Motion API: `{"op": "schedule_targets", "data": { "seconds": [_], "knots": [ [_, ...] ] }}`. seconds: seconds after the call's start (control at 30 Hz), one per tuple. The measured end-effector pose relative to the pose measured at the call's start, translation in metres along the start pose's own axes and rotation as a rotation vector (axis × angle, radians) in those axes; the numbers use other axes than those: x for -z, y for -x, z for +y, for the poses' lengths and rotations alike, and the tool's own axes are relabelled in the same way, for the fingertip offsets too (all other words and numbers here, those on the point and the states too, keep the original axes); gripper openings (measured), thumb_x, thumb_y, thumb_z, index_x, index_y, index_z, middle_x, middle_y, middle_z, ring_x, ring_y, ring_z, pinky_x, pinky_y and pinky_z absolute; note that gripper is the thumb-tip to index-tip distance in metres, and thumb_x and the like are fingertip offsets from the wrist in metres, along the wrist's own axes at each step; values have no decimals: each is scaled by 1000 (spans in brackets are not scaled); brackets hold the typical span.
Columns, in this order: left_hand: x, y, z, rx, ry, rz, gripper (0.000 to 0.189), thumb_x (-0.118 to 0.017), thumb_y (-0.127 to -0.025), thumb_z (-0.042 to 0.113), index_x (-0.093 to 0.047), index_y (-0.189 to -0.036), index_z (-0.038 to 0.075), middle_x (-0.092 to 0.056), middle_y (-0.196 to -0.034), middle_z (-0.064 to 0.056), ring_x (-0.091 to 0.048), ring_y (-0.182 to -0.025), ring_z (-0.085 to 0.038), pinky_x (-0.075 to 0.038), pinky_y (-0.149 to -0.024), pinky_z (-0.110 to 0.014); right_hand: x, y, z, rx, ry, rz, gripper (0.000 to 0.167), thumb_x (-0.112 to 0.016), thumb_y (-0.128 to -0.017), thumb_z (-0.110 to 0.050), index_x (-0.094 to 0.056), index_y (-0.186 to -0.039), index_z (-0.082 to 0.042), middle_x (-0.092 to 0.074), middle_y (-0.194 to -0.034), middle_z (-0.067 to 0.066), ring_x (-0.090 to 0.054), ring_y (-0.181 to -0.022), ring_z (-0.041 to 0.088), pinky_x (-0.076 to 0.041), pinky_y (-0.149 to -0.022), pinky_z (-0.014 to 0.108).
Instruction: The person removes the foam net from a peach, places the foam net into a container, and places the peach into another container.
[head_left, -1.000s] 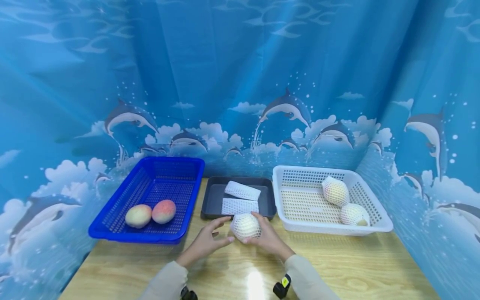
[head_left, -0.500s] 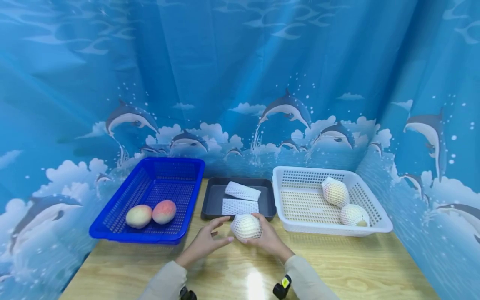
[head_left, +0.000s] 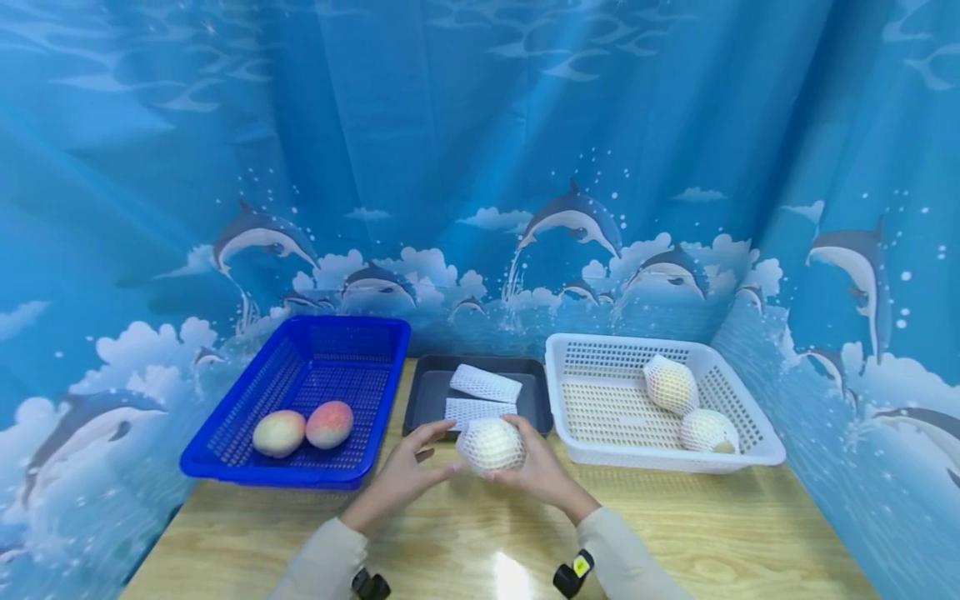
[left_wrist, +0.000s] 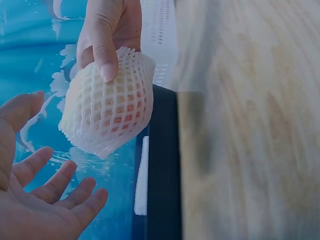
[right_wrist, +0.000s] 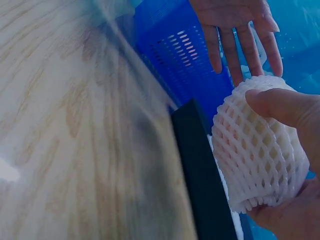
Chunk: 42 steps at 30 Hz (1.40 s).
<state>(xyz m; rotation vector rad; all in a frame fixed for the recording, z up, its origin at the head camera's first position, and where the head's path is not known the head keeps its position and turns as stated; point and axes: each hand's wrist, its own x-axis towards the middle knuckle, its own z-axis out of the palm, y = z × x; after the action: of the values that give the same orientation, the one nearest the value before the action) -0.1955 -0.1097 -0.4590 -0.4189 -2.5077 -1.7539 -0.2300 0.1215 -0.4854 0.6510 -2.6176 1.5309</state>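
Observation:
A peach in a white foam net sleeve (head_left: 491, 446) is held up in front of the dark tray, with my right hand (head_left: 542, 468) gripping its right side. In the right wrist view the thumb (right_wrist: 280, 106) presses on the net and the other fingers go round beneath. Pinkish skin of the netted peach (left_wrist: 110, 107) shows through the mesh in the left wrist view. My left hand (head_left: 405, 475) is just left of it, fingers spread and relaxed, with a gap between. Two flat foam net sleeves (head_left: 483, 383) lie in the dark tray (head_left: 420, 408).
On the left stands a blue basket (head_left: 198, 462) with two bare peaches (head_left: 328, 425) in it. A white basket (head_left: 600, 454) on the right contains two netted peaches (head_left: 670, 385). All stand on a wooden table (head_left: 450, 550) before a blue dolphin curtain (head_left: 465, 125).
The netted peach has risen slightly in my right hand and covers more of the front sleeve. My left hand has drawn back a little to the left. The baskets keep their places.

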Motion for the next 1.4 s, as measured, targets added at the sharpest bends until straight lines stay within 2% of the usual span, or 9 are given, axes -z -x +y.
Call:
{"op": "schedule_targets", "data": {
  "seconds": [0.27, 0.43, 0.8, 1.13, 1.4],
  "knots": [
    [6, -3, 15, -30, -7, 21, 58, -78, -80, 15, -55, -133, 10, -54, -136, -11, -49, -125, -34, -43, -103, -52, 15, 0, -21, 23, -14, -5, 89, -87, -64, -14, -41, -139, -5, -53, -132, 18, -56, -114, 34, -48, -96, 50],
    [8, -11, 22, -43, 36, 24, 58, -76, -82, 16, -53, -135, 9, -52, -138, -10, -47, -128, -31, -42, -105, -47, 28, -2, -33, 17, -18, -4, 88, -87, -65, -17, -42, -140, -10, -52, -134, 15, -56, -114, 32, -50, -94, 48],
    [8, -24, 35, -109, 53, 28, 50, -74, -85, 16, -56, -131, 7, -52, -138, -14, -48, -127, -33, -46, -102, -46, 42, -1, -51, 17, 10, -1, 87, -88, -66, -18, -43, -141, -14, -51, -136, 16, -55, -115, 33, -49, -94, 50],
    [6, -30, 42, -158, 120, 101, 38, -72, -84, 4, -61, -120, -2, -61, -123, -18, -55, -119, -34, -47, -100, -46, 45, 3, -55, 34, 5, -8, 88, -87, -68, -20, -41, -142, -14, -49, -139, 16, -54, -116, 34, -50, -93, 50],
    [3, -33, 47, -144, 163, 87, 23, -73, -83, 5, -67, -105, -1, -68, -105, -16, -64, -103, -29, -55, -89, -37, 52, 3, -59, 62, -15, -23, 86, -86, -70, -19, -40, -142, -9, -47, -140, 16, -52, -119, 33, -49, -94, 48]
  ]
}}
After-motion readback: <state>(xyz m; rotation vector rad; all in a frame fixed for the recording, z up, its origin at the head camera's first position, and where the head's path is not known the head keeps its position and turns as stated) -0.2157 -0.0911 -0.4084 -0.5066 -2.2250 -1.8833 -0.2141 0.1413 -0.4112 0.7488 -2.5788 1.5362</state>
